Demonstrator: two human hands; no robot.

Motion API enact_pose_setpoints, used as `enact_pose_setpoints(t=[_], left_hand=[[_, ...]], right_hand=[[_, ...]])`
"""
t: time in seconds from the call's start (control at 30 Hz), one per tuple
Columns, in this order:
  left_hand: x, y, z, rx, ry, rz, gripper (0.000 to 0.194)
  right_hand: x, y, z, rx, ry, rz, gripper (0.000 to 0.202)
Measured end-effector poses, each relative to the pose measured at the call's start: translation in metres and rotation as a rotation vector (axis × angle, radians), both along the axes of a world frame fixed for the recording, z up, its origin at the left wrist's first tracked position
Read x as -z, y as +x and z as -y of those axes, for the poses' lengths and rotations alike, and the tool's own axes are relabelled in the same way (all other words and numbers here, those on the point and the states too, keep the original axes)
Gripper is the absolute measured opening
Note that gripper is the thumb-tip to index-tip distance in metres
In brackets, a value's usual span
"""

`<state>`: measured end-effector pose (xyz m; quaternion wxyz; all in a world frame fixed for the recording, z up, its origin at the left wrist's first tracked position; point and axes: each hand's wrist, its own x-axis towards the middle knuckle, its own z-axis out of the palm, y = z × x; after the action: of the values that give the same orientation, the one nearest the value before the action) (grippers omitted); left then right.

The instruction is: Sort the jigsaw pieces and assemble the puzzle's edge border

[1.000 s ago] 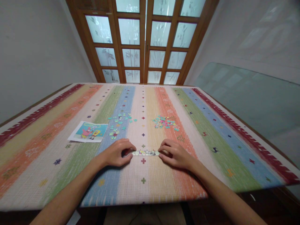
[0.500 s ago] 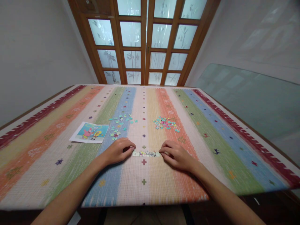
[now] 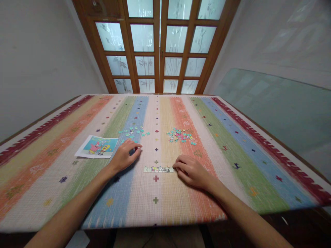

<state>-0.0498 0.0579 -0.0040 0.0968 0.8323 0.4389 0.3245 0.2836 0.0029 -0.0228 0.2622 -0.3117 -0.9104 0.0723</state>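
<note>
Room: plain pale walls, brown wooden door (image 3: 159, 53) with frosted panes at upper centre. Striped cloth (image 3: 144, 203) covers the table (image 3: 41, 118): matte, visible weave, straight front edge along the bottom of frame.

Left of centre: picture sheet (image 3: 97, 147), thin, smooth, rectangular, cartoon print with white border. Looks like light paper, likely to crease or slide; best taken by an edge.

Next, left-hand loose pieces (image 3: 131, 131): small, flat, knobbed, mostly teal, spread on the blue stripe. Left hand (image 3: 126, 155) is just in front of them, fingers part-curled, small gap between thumb and index tips, nothing visible in it.

Lower centre: joined strip (image 3: 158, 169), flat on the cloth. Long, narrow, pale along the straight near side, knobs and sockets along the far side. Should be light, stiff within each piece but weak at the joints. Lifting one end could buckle or split it; better held at both ends and slid flat.

Right hand (image 3: 190, 171) is at the strip's right end, fingers bent and bunched, tips apparently touching. Can't tell if they grip.

Behind it, right of centre: right-hand loose pieces (image 3: 181, 135), denser and overlapping, teal with pink and yellow. Thin, so edge pinches suit.
</note>
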Motion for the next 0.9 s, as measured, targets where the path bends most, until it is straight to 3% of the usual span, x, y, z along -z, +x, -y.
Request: enact_pose_setpoints(t=[0.23, 0.43, 0.7, 0.9], left_hand=[[-0.012, -0.003, -0.064, -0.319, -0.067, -0.112, 0.025], [-0.012, 0.011, -0.114, -0.412, -0.151, -0.267, 0.037], [-0.003, 0.019, -0.136, -0.449, -0.180, -0.297, 0.028], [-0.005, 0.024, -0.143, -0.457, -0.207, -0.262, 0.017]], right_hand=[[-0.002, -0.004, 0.003, 0.037, 0.020, 0.006, 0.024], [0.001, -0.006, 0.002, 0.062, 0.009, -0.034, 0.022], [-0.002, -0.005, 0.001, 0.092, 0.028, -0.061, 0.021], [-0.004, -0.005, 0.001, 0.133, 0.068, -0.116, 0.022]])
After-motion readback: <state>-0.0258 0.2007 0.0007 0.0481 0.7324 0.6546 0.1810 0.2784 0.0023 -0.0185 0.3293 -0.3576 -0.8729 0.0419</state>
